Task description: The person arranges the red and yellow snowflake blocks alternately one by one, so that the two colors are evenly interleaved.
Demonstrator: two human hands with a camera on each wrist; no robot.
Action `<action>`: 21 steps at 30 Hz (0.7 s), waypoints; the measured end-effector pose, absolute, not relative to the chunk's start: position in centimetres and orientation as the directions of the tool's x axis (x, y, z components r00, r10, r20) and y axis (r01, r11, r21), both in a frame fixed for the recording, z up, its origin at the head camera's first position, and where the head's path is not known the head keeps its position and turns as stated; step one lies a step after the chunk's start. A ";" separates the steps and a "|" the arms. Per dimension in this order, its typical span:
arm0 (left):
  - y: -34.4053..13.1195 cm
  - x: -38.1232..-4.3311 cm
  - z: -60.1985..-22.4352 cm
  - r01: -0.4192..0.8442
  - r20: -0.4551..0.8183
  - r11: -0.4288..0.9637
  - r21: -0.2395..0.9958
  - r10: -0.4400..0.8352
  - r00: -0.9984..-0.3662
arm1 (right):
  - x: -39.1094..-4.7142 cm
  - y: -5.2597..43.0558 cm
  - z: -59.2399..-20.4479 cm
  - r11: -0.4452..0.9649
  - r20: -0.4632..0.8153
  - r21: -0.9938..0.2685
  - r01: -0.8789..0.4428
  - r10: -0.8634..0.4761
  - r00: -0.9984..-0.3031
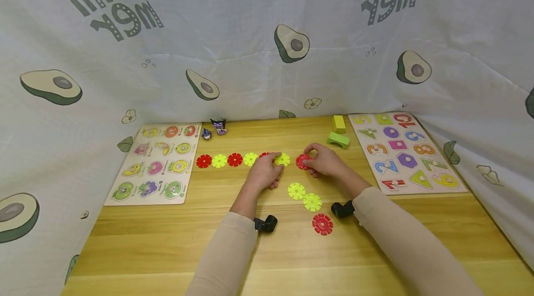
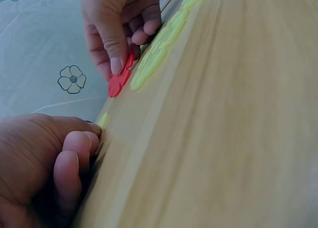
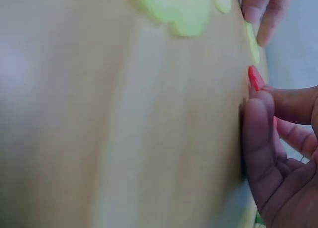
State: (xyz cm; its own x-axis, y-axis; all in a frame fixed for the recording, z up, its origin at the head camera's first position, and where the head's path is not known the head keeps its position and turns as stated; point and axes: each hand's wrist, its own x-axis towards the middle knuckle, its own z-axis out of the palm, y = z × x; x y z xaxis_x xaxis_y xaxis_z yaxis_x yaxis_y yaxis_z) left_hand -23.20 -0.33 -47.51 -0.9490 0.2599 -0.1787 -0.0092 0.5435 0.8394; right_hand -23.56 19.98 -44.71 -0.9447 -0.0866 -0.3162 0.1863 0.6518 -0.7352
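Red disc [image 1: 301, 161] pinched in right grip [image 1: 323, 160], just right of disc row [image 1: 235, 159]

White printed cloth [image 1: 233, 8], avocado motifs, behind and at both sides. Wood-look worktop [image 1: 146, 245] carries everything. Number board [image 1: 460, 188] on the right, fruit board [image 1: 136, 200] on the left. Right grip: thumb and fingertips grasping red disc; whether the disc touches the worktop, can't tell. Left grip [image 1: 263, 170]: fingertips at yellow end disc [image 1: 284, 159], pinch or plain contact, can't tell; it partly covers the row's fifth disc. Two green blocks [image 1: 339, 124], one arched, near the number board. Disc row from left: red, yellow, red, yellow, red, yellow; small gap, then the pinched red disc. Loose, nearer the person: two yellow discs [image 1: 296, 191] just beside each other, one pinkish-red disc [image 1: 322, 224]. Two small purple figures [image 1: 219, 126] behind the row's left end.
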 end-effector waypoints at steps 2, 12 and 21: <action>-0.3 -23.2 -47.5 -0.017 -0.186 0.545 0.838 0.257 -0.948 | -24.1 19.8 -44.5 0.662 -0.344 -0.722 0.203 -0.088 -0.935; -0.2 -23.3 -47.5 -0.020 -0.193 0.557 0.830 0.254 -0.948 | -25.3 19.1 -44.1 0.688 -0.394 -0.683 0.246 -0.063 -0.917; -0.2 -23.2 -47.3 -0.033 -0.206 0.569 0.822 0.243 -0.948 | -25.1 18.8 -44.3 0.707 -0.360 -0.670 0.229 -0.038 -0.932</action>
State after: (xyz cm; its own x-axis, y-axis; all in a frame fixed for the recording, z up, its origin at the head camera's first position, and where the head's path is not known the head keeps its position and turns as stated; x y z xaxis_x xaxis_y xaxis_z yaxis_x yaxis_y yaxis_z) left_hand -23.22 -0.25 -47.29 -0.9477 0.2434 -0.2064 -0.0328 0.5690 0.8217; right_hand -25.11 18.80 -44.34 -0.9323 -0.0384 -0.3596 0.2292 0.7065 -0.6695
